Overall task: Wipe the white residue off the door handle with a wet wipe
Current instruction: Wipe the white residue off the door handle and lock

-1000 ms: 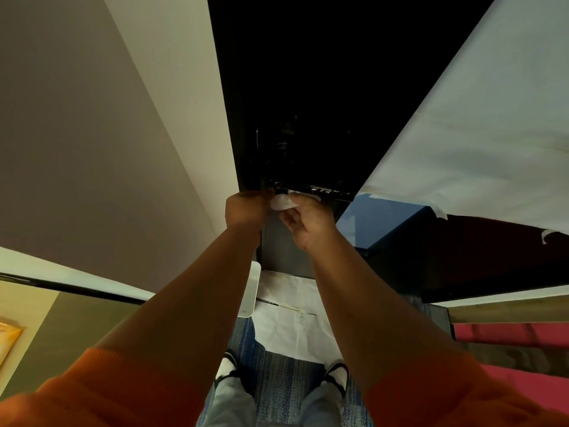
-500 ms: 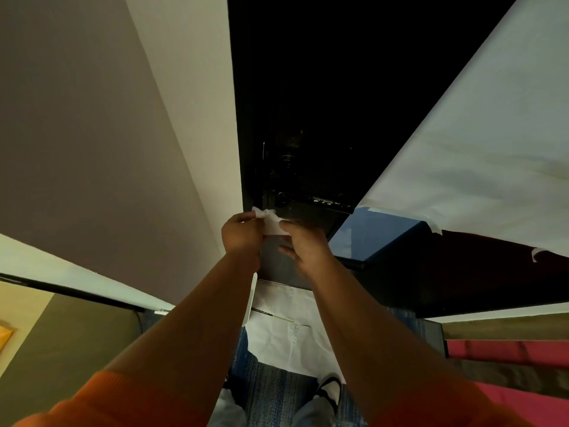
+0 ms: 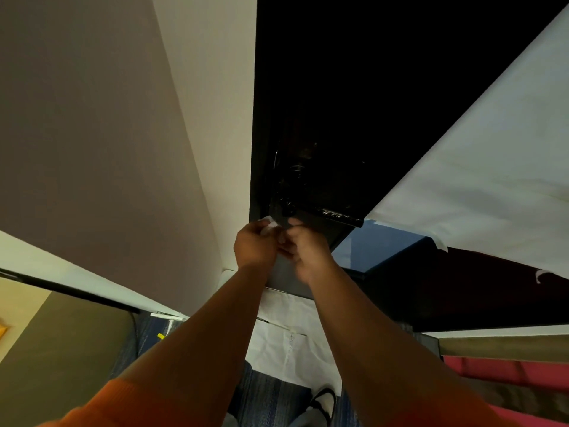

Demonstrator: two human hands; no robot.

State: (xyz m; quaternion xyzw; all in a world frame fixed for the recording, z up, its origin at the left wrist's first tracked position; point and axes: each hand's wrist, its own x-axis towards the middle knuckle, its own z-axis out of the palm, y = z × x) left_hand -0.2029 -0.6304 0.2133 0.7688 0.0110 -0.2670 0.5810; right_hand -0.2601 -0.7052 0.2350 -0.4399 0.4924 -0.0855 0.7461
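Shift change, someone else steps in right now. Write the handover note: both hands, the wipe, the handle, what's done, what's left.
Hands: the left hand grips the wet wipe; the right hand seems to pinch its other end, though that part is blurred.
Things: the wipe is held between both hands just below the left end of the door handle, not on it.
Done: the wipe is in hand.
Left: white specks show on the handle's bar; wipe them off.

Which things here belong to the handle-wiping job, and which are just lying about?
In the job: wet wipe, door handle, left hand, right hand.
Lying about: white sheet on the floor, small yellow object, taped white paper.
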